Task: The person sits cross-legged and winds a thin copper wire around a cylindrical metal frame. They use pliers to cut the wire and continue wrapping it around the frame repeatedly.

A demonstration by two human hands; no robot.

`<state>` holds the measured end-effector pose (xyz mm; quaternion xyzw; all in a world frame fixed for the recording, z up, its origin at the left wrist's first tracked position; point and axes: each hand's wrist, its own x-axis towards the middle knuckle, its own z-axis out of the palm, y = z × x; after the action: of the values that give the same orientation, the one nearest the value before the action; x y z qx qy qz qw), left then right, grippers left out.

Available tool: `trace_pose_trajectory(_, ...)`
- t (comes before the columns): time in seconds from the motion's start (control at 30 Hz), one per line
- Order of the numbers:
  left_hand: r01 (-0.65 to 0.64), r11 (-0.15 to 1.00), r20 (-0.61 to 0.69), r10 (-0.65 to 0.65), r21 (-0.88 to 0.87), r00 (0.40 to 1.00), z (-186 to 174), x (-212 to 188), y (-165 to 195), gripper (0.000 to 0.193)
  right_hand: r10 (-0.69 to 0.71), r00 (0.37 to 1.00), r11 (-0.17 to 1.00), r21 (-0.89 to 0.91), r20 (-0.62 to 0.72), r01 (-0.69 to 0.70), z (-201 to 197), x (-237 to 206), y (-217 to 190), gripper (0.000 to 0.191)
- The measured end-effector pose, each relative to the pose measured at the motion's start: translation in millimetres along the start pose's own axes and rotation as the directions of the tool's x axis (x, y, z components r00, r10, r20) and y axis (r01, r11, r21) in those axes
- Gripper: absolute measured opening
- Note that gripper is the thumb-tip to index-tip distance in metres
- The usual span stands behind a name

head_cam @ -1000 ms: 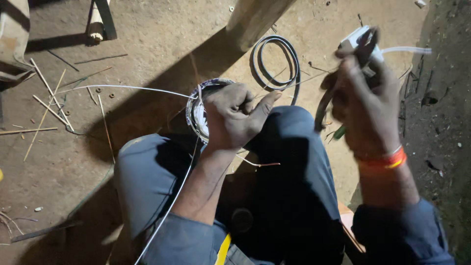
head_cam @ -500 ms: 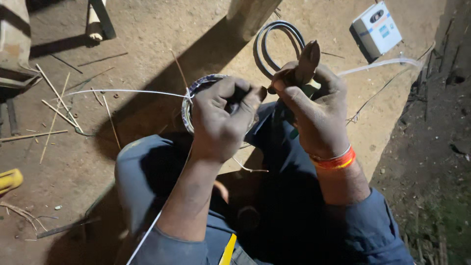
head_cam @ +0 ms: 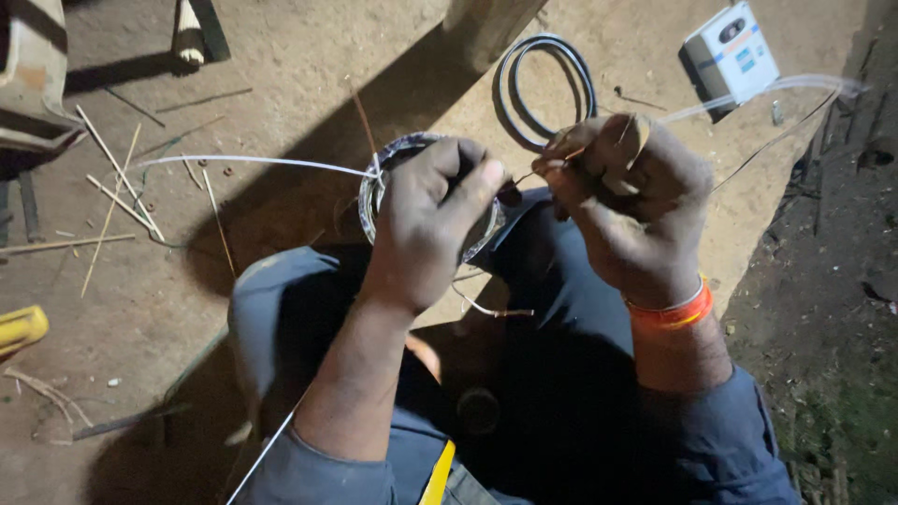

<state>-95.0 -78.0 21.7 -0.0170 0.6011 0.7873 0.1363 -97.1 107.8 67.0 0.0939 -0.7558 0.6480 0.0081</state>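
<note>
My left hand [head_cam: 426, 220] grips a coil of white wire [head_cam: 376, 192] held over my knees. One free end of that wire [head_cam: 243, 161] runs out to the left. My right hand [head_cam: 627, 201], with an orange band at the wrist, is closed around a pair of pliers [head_cam: 625, 150] and pinches a thin wire end [head_cam: 538, 171] just right of my left thumb. A pale wire [head_cam: 748, 93] trails from my right hand toward the upper right. Both hands are close together, almost touching.
A black cable loop [head_cam: 547, 89] lies on the dirt floor beyond my hands. A white and blue box [head_cam: 730, 54] sits at the upper right. Thin sticks [head_cam: 117, 182] are scattered at the left, with a yellow object [head_cam: 21, 329] at the left edge.
My right hand has come down and left from the upper right to meet my left hand at the coil. The view has shifted, showing the white and blue box.
</note>
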Motion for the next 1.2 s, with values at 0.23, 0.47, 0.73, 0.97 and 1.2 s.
trace_pose_trajectory(0.23,-0.205,0.961,-0.082,0.223,0.184,0.971,12.9,-2.9,5.3,0.011,0.275,0.958,0.950,-0.129,-0.082,-0.284,-12.7,-0.2,-12.4,0.016)
trace_pose_trajectory(0.47,-0.191,0.953,-0.091,0.217,0.235,0.972,14.1,-1.4,1.7,0.011,0.118,0.969,0.778,-0.627,0.216,0.045,-11.5,-14.1,-27.1,0.019)
trace_pose_trajectory(0.73,-0.229,0.933,-0.108,0.267,0.278,0.958,11.2,-1.3,-6.5,0.012,0.094,0.963,0.498,-0.850,0.251,0.173,2.4,-11.2,-31.0,0.021)
trace_pose_trajectory(0.97,-0.332,0.846,-0.081,0.399,0.417,0.913,14.2,-0.3,-6.2,0.015,0.085,0.964,0.358,-0.910,0.254,0.208,1.2,-7.2,-22.5,0.025)
trace_pose_trajectory(1.2,-0.392,0.760,0.013,0.451,0.519,0.892,28.8,7.1,-16.8,0.018,0.060,0.963,0.382,-0.897,0.263,0.221,-7.3,-9.4,-7.9,0.047)
